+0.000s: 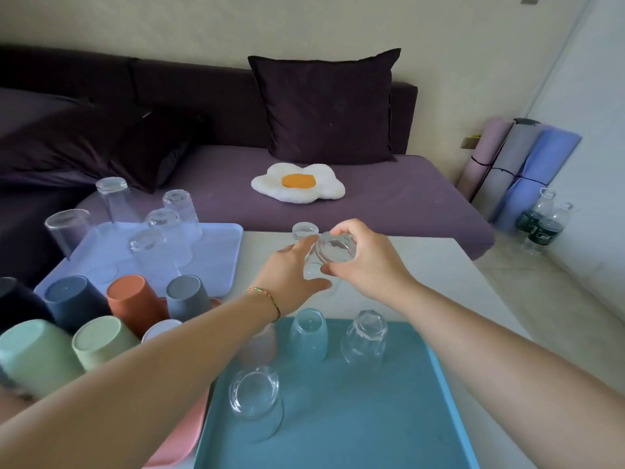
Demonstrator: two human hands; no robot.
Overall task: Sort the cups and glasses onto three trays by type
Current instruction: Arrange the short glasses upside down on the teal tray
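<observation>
Clear glass tilted, right hand grip around it, left hand touching

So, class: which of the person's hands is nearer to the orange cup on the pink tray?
Left. The left hand is just right of the orange cup; the right hand is farther right, holding a clear glass.

Both hands meet over the white tabletop just beyond the teal tray — the right hand grips a tilted clear glass, the left hand touching its lower side.
</observation>
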